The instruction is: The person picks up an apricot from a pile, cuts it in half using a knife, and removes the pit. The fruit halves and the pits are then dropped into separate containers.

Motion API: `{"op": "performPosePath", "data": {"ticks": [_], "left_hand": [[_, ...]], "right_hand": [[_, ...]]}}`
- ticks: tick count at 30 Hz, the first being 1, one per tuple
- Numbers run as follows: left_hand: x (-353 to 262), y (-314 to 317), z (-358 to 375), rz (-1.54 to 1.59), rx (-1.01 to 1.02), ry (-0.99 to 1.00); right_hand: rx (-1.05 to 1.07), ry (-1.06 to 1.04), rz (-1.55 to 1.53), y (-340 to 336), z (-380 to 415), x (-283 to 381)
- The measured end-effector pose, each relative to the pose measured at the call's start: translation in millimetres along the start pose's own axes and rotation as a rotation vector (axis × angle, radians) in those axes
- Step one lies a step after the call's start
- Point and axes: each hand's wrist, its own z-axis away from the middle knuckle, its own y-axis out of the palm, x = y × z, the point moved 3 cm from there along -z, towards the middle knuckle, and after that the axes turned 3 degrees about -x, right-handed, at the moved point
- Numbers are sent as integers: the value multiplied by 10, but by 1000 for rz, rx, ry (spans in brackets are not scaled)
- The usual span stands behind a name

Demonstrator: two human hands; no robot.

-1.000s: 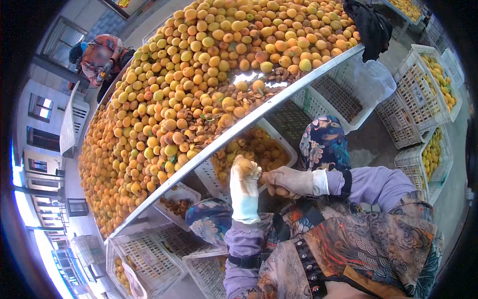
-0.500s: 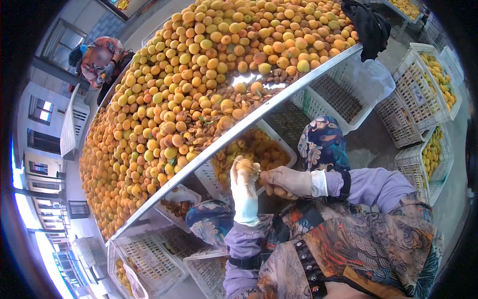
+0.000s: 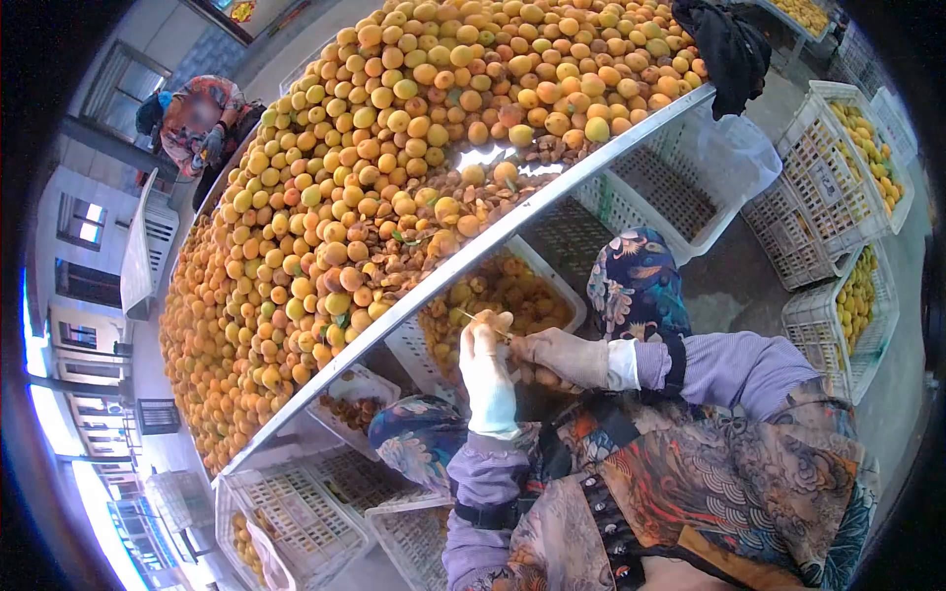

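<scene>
My left hand point(image 3: 484, 347), in a pale glove, is closed with its fingertips together; what it grips is too small to tell. Close to its right, my right hand point(image 3: 564, 358), also gloved, has curled fingers partly smeared by motion, and what they hold is hidden. A thin, light sliver shows at the left fingertips. Both hands are above my lap, beside a crate of orange fruit pieces point(image 3: 517, 295) under the table edge. Whole apricots point(image 3: 325, 187) are heaped on the metal-edged table point(image 3: 473, 243), with brown scraps near its edge.
White crates of fruit point(image 3: 823, 192) are stacked at the right. An empty-looking crate point(image 3: 670, 187) with a plastic liner stands below the table. More crates point(image 3: 296, 507) are at the lower left. A black cloth point(image 3: 729, 59) hangs over the table corner. Another person point(image 3: 202, 123) is at the far left.
Both hands stay close together, and the left fingers have shifted slightly. The round fruit-like shape seen earlier between the left fingers is less visible now.
</scene>
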Motion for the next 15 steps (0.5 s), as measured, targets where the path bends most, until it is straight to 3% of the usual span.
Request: {"op": "performPosePath", "data": {"ticks": [1, 3, 8, 11, 15], "left_hand": [[-30, 0, -15, -169, -6, 95], [-55, 42, -22, -186, -18, 87], [11, 75, -70, 240, -33, -218], [-55, 100, -23, 203, -55, -282], [10, 94, -73, 96, 6, -89]], "right_hand": [[-12, 47, 29, -2, 25, 16], [-13, 32, -3, -7, -33, -51], [-41, -74, -87, 75, -213, -217], [-70, -88, -71, 45, -215, -201], [-29, -21, -62, -7, -120, -63]]}}
